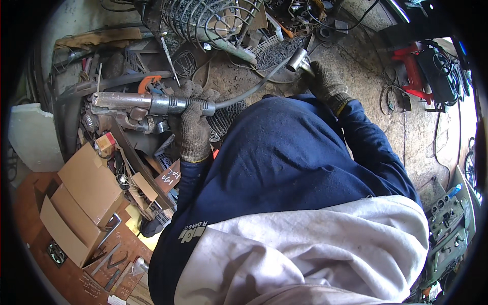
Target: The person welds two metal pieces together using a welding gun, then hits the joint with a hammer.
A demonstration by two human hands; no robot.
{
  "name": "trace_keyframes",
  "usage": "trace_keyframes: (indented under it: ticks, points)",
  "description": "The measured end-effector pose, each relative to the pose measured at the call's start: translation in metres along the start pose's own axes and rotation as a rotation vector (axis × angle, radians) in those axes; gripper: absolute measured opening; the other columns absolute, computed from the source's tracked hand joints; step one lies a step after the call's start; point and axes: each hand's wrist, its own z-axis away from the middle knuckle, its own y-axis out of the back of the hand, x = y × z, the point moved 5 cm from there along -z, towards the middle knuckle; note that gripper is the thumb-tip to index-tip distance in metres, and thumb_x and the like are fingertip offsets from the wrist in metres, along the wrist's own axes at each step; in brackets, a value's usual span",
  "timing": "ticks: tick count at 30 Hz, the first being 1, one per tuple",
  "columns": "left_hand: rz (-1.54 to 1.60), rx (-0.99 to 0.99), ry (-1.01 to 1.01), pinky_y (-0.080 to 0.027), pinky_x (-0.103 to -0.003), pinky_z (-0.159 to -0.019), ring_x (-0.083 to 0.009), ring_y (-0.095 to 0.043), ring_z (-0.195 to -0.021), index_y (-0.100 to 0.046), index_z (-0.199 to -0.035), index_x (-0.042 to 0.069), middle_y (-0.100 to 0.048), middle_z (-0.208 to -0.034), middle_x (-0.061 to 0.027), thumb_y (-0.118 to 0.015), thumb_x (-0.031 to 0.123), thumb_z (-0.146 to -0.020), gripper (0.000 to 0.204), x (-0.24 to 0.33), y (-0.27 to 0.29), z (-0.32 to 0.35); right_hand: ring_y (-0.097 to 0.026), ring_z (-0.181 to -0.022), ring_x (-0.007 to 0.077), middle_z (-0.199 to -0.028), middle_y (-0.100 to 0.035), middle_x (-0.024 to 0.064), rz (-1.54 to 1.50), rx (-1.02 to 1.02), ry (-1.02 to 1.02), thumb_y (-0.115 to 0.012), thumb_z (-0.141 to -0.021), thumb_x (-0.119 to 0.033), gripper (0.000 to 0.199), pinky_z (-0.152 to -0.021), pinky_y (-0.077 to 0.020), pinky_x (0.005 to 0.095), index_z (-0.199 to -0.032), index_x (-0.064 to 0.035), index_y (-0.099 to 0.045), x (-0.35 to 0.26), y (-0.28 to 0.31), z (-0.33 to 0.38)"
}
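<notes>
My left hand [195, 133], in a dirty knit work glove, is closed round the ribbed part of a long steel cylinder [131, 101]. The cylinder lies roughly level, its wide bare end to the left above a vise-like metal clamp [140, 118]. From its right end a grey rod or hose [252, 91] curves up to the right. My right hand [329, 85], gloved the same way, grips a short-handled hammer [297, 59] with a cylindrical steel head. The hammer head overlaps the far end of the grey rod; whether they touch I cannot tell.
A wire cage [211, 20] stands at the far side, with scrap around it. An open cardboard box [84, 203] and hand tools lie on a brown surface at lower left. Cables and a red-framed machine [414, 71] are on the right, above a grey metal machine [447, 229].
</notes>
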Motion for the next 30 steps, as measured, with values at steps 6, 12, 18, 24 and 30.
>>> trace_keyframes:
  ticks: [6, 12, 18, 24, 30]
  points:
    - [-0.013, -0.095, -0.022, -0.057, -0.053, -0.088, -0.0316, -0.065, -0.097, -0.051, -0.127, -0.004, -0.059, -0.111, -0.0168, -0.06, -0.002, -0.077, 0.051, 0.001, -0.006, 0.0, -0.067, -0.09, 0.0376, -0.098, -0.068, 0.0188, 0.088, -0.052, 0.146, -0.064, -0.088, -0.032, 0.038, -0.075, -0.0528, 0.0469, -0.119, -0.0093, -0.06, -0.064, 0.027, -0.014]
    - [-0.047, -0.067, -0.026, -0.058, -0.049, -0.086, -0.0321, -0.066, -0.096, -0.053, -0.125, -0.005, -0.061, -0.11, -0.0162, -0.061, -0.001, -0.077, 0.049, 0.003, -0.014, 0.003, -0.067, -0.086, 0.0348, -0.093, -0.068, 0.0162, 0.106, 0.06, 0.431, -0.061, -0.089, -0.03, 0.028, -0.076, -0.0539, 0.0452, -0.109, -0.0096, -0.061, -0.092, 0.036, -0.042]
    - [-0.095, -0.026, -0.035, -0.059, -0.046, -0.081, -0.0326, -0.069, -0.089, -0.053, -0.126, -0.006, -0.064, -0.108, -0.0171, -0.061, 0.001, -0.076, 0.051, 0.0, -0.009, 0.006, -0.068, -0.093, 0.033, -0.1, -0.069, 0.0142, 0.173, 0.023, 0.431, -0.061, -0.087, -0.028, 0.031, -0.079, -0.0543, 0.0436, -0.114, -0.0121, -0.061, -0.116, 0.046, -0.064]
    - [-0.113, -0.081, -0.011, -0.053, -0.047, -0.086, -0.0325, -0.064, -0.099, -0.052, -0.13, -0.001, -0.06, -0.114, -0.0145, -0.06, 0.004, -0.084, 0.046, -0.001, -0.01, 0.008, -0.066, -0.088, 0.037, -0.092, -0.067, 0.0168, 0.15, 0.002, 0.501, -0.062, -0.085, -0.026, 0.031, -0.076, -0.053, 0.0466, -0.112, -0.0104, -0.059, -0.115, 0.044, -0.083]
    - [-0.101, -0.048, -0.034, -0.054, -0.051, -0.086, -0.0336, -0.065, -0.097, -0.052, -0.129, -0.001, -0.06, -0.111, -0.0147, -0.061, 0.005, -0.084, 0.047, -0.001, -0.014, 0.005, -0.067, -0.087, 0.0365, -0.092, -0.067, 0.0168, 0.186, -0.012, 0.59, -0.063, -0.085, -0.028, 0.034, -0.076, -0.0545, 0.0457, -0.114, -0.011, -0.059, -0.127, 0.05, -0.064]
